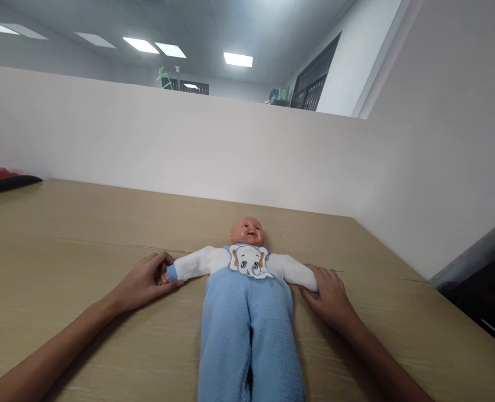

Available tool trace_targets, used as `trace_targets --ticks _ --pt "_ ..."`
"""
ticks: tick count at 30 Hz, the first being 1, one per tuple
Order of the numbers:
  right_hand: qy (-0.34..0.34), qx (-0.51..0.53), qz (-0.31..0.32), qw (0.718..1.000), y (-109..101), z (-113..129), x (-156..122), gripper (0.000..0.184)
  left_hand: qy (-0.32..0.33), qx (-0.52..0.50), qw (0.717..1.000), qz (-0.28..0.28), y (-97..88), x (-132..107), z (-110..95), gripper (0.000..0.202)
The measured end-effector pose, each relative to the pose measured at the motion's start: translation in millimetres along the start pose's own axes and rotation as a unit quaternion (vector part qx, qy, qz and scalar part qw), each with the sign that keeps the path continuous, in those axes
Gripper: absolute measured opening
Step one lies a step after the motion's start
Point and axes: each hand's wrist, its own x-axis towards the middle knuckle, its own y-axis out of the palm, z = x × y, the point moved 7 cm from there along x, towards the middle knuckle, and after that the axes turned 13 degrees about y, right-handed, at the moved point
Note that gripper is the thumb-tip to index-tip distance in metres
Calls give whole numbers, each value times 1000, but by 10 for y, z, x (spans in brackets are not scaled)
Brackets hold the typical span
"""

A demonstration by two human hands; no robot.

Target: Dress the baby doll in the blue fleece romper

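A baby doll (248, 231) lies on its back on the table, head away from me and arms spread out. It wears a fleecy outfit with light blue trousers (230, 312), white sleeves and an elephant face (251, 261) on the chest. My left hand (147, 279) curls around the doll's small hand beside the blue cuff (172, 272). My right hand (328, 293) grips the end of the other white sleeve (293, 269), thumb below and fingers over it. The doll's hand on that side is hidden, and its feet are out of frame.
The wooden table (83, 223) meets a white partition (188, 145) at the back and a wall (431, 167) on the right. Something red with a black edge (8, 181) lies at the far left. Past the table's right edge is a dark area.
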Motion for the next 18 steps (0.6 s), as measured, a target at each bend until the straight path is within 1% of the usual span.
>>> trace_targets --ticks 5,8,10,12,15,18 --pt "2 3 4 1000 -27 96 -14 42 57 -51 996 54 126 -40 -209 46" --pt "-1 20 18 1000 -61 181 -24 46 86 -77 989 90 165 -55 -310 43" --pt "-2 21 26 999 -101 239 -28 45 105 -92 985 104 172 -53 -357 39" --pt "-4 20 39 999 -151 298 -28 41 119 -103 981 110 175 -44 -383 38" --pt "-5 42 75 996 -219 386 -26 34 123 -117 979 111 183 -28 -386 38" --pt "10 103 127 987 -265 457 -26 40 124 -117 980 100 191 -18 -370 40"
